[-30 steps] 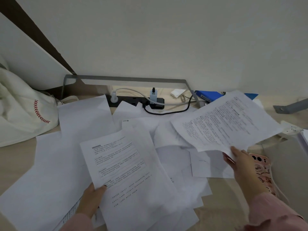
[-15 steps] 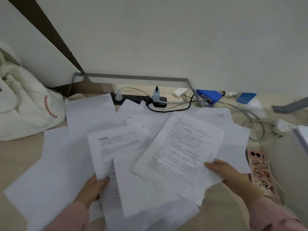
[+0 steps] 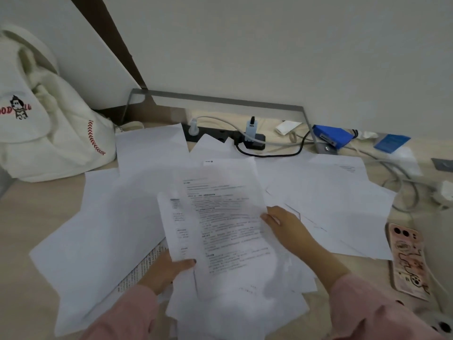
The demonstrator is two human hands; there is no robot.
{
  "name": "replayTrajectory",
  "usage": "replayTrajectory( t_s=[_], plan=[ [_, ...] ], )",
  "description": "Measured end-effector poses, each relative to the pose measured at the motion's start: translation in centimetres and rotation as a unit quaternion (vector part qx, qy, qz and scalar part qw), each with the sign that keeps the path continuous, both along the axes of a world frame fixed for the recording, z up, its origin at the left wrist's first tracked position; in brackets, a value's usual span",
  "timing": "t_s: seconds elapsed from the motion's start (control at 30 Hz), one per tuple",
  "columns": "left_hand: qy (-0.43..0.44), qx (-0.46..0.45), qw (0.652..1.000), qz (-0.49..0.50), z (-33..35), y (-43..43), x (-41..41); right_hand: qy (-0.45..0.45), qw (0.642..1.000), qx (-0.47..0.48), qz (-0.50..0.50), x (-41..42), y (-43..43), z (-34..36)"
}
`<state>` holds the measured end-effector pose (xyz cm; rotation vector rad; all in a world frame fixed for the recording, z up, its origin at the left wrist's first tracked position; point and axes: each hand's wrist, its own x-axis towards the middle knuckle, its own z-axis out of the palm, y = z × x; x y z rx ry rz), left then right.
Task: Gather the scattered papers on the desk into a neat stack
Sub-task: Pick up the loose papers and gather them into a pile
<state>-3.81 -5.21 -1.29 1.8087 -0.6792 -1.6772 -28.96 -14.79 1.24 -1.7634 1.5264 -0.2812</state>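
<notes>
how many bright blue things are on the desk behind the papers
2: a blue rectangular box beside the grey metal frame's right leg, and a flat blue packet further right. The scattered papers may hide more.

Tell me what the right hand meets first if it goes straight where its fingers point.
The printed sheets gripped by the left hand. The right hand points up and left with its fingertips at the top sheet's right edge; whether they touch it is unclear.
</notes>
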Motion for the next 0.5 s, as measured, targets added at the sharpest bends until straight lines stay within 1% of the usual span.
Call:
replayTrajectory(
  t_s=[0.07,0.1,0.17,0.2,0.27,0.3,0.37,0.43,0.47,0.5],
  plan=[
    [-0.011,0.001,1.0,0.016,-0.5,0.3,-0.4,-0.029,0.996,-0.081,-0.008,1.0,0.3,-0.4],
    [-0.017,0.003,0.999,0.036,-0.8,0.5,-0.6,-0.035,0.993,-0.106,-0.021,1.1,0.2,-0.5],
    [-0.032,0.007,0.997,0.063,-1.3,0.8,-0.5,-0.038,0.99,-0.125,-0.059,0.7,0.0,-0.5],
    [-0.042,0.011,0.997,0.062,-1.5,1.0,-0.5,-0.061,0.987,-0.124,-0.086,0.4,-0.1,-0.3],
    [-0.052,0.019,0.997,0.062,-1.8,1.2,-0.2,-0.136,0.971,-0.102,-0.167,-0.5,-0.3,0.8],
    [-0.054,0.02,0.996,0.068,-2.0,1.3,0.0,-0.172,0.956,-0.079,-0.223,-1.3,-0.3,1.1],
    [-0.053,0.022,0.995,0.086,-2.2,1.4,0.1,-0.236,0.915,-0.032,-0.325,-3.3,-0.4,1.6],
    [-0.048,0.021,0.993,0.108,-2.4,1.4,0.2,-0.292,0.874,0.015,-0.387,-5.4,-0.3,1.9],
    [-0.045,0.018,0.992,0.119,-2.3,1.4,0.2,-0.309,0.856,0.043,-0.412,-6.1,-0.3,2.0],
    [-0.039,0.016,0.991,0.128,-2.3,1.3,0.2,-0.303,0.842,0.07,-0.441,-6.8,-0.2,1.9]
  ],
)
